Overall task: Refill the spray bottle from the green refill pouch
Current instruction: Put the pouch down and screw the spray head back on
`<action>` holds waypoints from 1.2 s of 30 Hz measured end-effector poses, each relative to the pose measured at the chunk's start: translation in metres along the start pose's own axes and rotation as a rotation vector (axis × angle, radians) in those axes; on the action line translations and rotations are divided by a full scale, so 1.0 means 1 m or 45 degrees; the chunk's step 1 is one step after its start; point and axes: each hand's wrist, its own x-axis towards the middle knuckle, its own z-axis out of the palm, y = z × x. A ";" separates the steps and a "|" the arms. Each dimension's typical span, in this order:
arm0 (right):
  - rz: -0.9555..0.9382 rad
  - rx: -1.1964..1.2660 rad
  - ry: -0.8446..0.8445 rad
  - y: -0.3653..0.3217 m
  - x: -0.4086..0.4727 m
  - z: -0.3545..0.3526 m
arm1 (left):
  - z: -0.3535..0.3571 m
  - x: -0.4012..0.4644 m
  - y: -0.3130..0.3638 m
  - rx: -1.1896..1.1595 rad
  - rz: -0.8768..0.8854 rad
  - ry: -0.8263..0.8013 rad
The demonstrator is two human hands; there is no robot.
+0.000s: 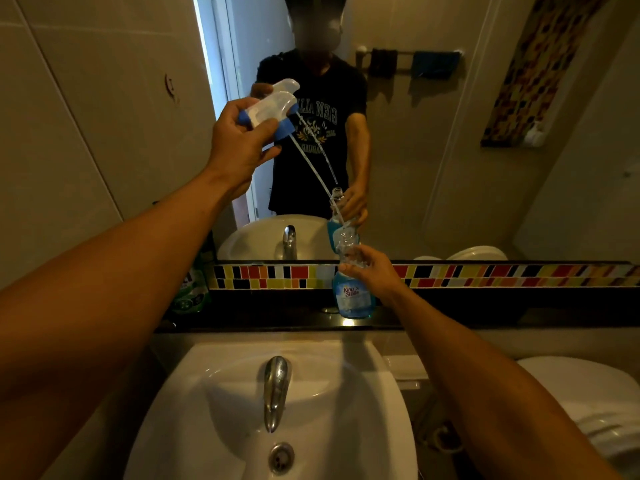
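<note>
Spray bottle (pixel 352 292) neck gripped by right hand (pixel 374 273); left hand (pixel 239 143) raised, holding sprayer head (pixel 268 110).

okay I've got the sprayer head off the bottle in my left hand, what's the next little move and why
Probably lift the spray head a bit higher so its dip tube clears the spray bottle neck, then set it aside. The tube's end still sits at the mouth, and the green refill pouch waits untouched on the ledge.
</note>
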 end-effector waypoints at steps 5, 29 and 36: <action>0.010 -0.056 -0.019 -0.004 -0.005 -0.009 | 0.001 -0.002 -0.003 -0.004 -0.007 -0.022; -0.116 -0.222 -0.179 -0.060 -0.003 0.010 | 0.032 -0.064 -0.084 0.006 -0.240 -0.068; -0.118 -0.242 -0.154 -0.069 -0.003 0.018 | 0.029 -0.074 -0.091 0.026 -0.256 -0.064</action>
